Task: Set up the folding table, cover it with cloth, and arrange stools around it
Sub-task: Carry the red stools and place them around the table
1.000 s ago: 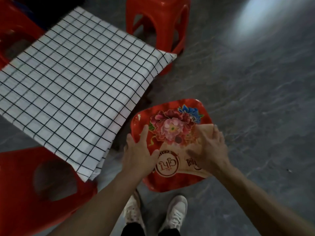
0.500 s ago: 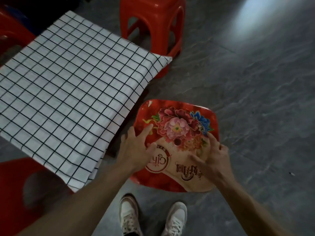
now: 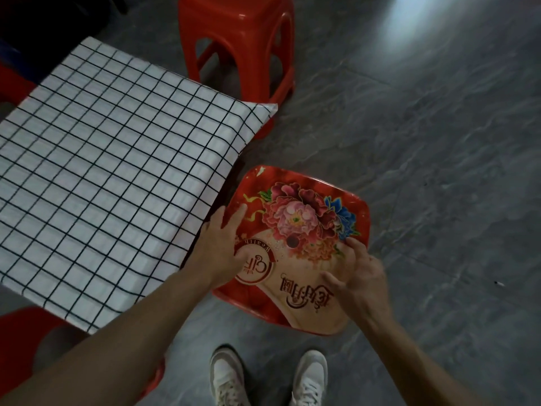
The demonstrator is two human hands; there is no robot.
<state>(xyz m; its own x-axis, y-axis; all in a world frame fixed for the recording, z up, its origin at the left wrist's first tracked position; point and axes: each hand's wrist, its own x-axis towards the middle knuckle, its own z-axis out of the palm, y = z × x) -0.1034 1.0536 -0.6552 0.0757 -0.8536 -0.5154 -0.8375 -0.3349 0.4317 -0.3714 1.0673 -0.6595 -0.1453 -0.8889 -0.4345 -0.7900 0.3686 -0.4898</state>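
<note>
A small table covered with a white cloth with a black grid [image 3: 111, 183] fills the left of the view. Right of its near corner stands a red stool with a flower-printed seat [image 3: 310, 200]. My left hand [image 3: 222, 247] rests flat on the seat's left side, fingers straight. My right hand [image 3: 360, 271] touches the seat's right side with spread, slightly bent fingers. Another red stool [image 3: 240, 45] stands beyond the table's far right corner. A third red stool [image 3: 26, 347] shows at the lower left, partly under the cloth and my left arm.
Dark grey stone floor [image 3: 424, 142] spreads to the right and behind the stools. My two white shoes [image 3: 269, 379] stand just in front of the flowered stool. A red shape [image 3: 11, 80] shows at the far left edge behind the table.
The flowered stool has turned on the floor and sits a little further right of the table corner. Both hands stayed on its seat, shifting with it. The view has tilted.
</note>
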